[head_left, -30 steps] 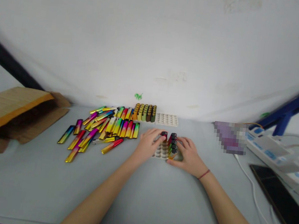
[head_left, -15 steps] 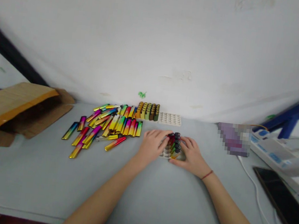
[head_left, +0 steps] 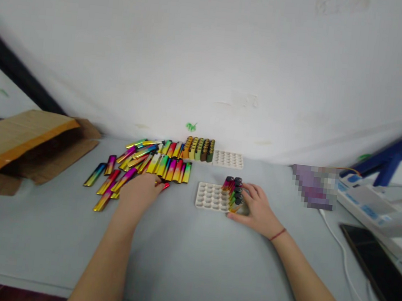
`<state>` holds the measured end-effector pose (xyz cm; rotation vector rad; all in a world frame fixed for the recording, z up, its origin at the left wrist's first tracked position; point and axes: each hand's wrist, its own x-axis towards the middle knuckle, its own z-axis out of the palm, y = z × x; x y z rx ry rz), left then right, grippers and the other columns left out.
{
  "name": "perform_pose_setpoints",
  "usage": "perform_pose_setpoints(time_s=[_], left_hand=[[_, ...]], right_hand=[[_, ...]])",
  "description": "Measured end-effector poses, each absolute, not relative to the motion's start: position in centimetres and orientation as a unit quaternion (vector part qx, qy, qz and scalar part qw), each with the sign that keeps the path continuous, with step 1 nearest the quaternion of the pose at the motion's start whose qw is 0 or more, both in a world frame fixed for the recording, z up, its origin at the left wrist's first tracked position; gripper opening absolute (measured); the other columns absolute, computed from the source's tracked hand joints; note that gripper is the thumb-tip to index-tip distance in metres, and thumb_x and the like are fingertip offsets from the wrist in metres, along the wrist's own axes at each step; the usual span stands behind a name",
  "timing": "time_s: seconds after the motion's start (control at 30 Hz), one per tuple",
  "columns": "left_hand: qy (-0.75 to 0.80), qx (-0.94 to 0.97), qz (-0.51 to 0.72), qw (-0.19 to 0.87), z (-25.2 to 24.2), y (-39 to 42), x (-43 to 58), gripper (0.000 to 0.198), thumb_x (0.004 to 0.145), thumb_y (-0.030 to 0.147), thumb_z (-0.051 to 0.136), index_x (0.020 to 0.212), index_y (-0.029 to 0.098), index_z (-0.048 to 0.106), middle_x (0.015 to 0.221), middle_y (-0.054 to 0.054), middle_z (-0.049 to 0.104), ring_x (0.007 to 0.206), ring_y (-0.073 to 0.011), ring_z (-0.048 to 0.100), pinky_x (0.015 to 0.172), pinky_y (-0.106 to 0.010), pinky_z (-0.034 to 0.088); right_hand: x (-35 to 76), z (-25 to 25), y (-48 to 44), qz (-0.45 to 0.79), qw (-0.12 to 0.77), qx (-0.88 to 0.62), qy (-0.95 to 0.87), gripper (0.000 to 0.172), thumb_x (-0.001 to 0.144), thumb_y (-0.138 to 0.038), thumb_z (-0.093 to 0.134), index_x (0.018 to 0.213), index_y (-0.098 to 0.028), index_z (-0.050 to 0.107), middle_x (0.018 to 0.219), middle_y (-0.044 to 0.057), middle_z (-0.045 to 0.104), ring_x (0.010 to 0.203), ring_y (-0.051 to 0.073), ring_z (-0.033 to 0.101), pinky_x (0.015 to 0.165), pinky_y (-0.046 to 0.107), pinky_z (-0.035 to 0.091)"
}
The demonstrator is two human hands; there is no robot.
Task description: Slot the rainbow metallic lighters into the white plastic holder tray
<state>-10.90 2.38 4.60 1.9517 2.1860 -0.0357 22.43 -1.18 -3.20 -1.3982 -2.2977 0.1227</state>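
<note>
A white tray (head_left: 209, 197) with round holes lies on the grey table, with several rainbow-coloured lighters (head_left: 234, 191) standing upright along its right side. My right hand (head_left: 255, 210) rests against that right side, fingers curled by the standing lighters. My left hand (head_left: 141, 192) lies palm down over the near edge of a pile of loose lighters (head_left: 142, 166); a red and gold lighter (head_left: 163, 185) shows at its fingertips. Whether the fingers grip it is hidden.
A second tray (head_left: 228, 159) with a row of lighters (head_left: 198, 149) stands at the back by the wall. An open cardboard box (head_left: 25, 144) lies far left. A power strip (head_left: 368, 199), cables and a dark phone (head_left: 378, 269) sit at the right.
My left hand has left the tray and moved left onto the pile of loose lighters. My right hand has stayed at the tray's right side.
</note>
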Motion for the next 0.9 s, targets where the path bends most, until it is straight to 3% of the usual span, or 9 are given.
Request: perform_pose_setpoints(time_s=[0.13,0.27,0.37,0.5,0.63,0.73,0.9], left_hand=[[0.745,0.658,-0.006,0.112,3.4,2.6,-10.9,0.027,0.082,0.041,0.054,0.083,0.022,0.074,0.094,-0.015,0.074,0.090,-0.0351,0.068,0.077,-0.043,0.050],[0.709,0.697,-0.003,0.104,2.9,2.5,-11.0,0.021,0.078,0.038,0.059,0.082,0.021,0.070,0.096,-0.014,0.071,0.098,-0.0333,0.065,0.082,-0.040,0.049],[0.699,0.703,0.056,0.118,2.9,2.7,-10.9,0.020,0.078,0.038,0.059,0.082,0.019,0.064,0.088,-0.011,0.068,0.092,-0.0297,0.063,0.080,-0.037,0.047],[0.677,0.643,0.254,0.253,3.2,3.4,-10.2,0.024,0.082,0.043,0.057,0.082,0.019,0.056,0.073,-0.001,0.058,0.072,-0.0195,0.057,0.068,-0.029,0.044],[0.604,0.532,0.421,0.418,3.3,3.7,-8.3,0.029,0.079,0.046,0.064,0.081,0.020,0.053,0.074,0.002,0.054,0.069,-0.0140,0.053,0.065,-0.025,0.045],[0.543,0.413,0.490,0.543,3.0,3.5,-6.3,0.031,0.079,0.046,0.066,0.086,0.022,0.048,0.077,0.004,0.054,0.062,-0.0107,0.055,0.057,-0.023,0.046],[0.445,0.341,0.565,0.605,2.2,3.1,-3.7,0.037,0.078,0.042,0.068,0.090,0.025,0.038,0.071,0.008,0.056,0.047,-0.0057,0.047,0.045,-0.016,0.035]], right_hand=[[22.5,-3.3,-1.1,0.042,0.224,-0.503,-0.834,0.067,0.078,-0.067,0.065,0.124,-0.019,0.061,0.129,0.016,0.058,0.117,0.035,0.049,0.104,0.055,0.042],[22.5,-3.3,-1.1,0.042,0.221,-0.503,-0.835,0.069,0.078,-0.067,0.065,0.124,-0.016,0.061,0.129,0.017,0.058,0.118,0.034,0.049,0.104,0.054,0.041],[22.4,-3.3,-1.1,0.040,0.222,-0.504,-0.834,0.068,0.078,-0.066,0.066,0.123,-0.016,0.061,0.129,0.017,0.058,0.117,0.034,0.049,0.104,0.055,0.041],[22.4,-3.3,-1.1,0.044,0.226,-0.503,-0.833,0.066,0.078,-0.066,0.067,0.123,-0.017,0.061,0.129,0.017,0.058,0.117,0.034,0.049,0.104,0.055,0.042],[22.4,-3.3,-1.2,0.045,0.228,-0.503,-0.832,0.066,0.078,-0.066,0.066,0.124,-0.018,0.061,0.129,0.017,0.058,0.117,0.034,0.049,0.103,0.055,0.042],[22.4,-3.4,-1.2,0.041,0.227,-0.505,-0.832,0.067,0.078,-0.067,0.066,0.123,-0.017,0.062,0.128,0.017,0.058,0.118,0.035,0.049,0.104,0.056,0.042],[22.5,-3.4,-1.2,0.039,0.227,-0.504,-0.832,0.066,0.078,-0.066,0.066,0.125,-0.019,0.061,0.128,0.017,0.059,0.118,0.035,0.050,0.103,0.057,0.042]])
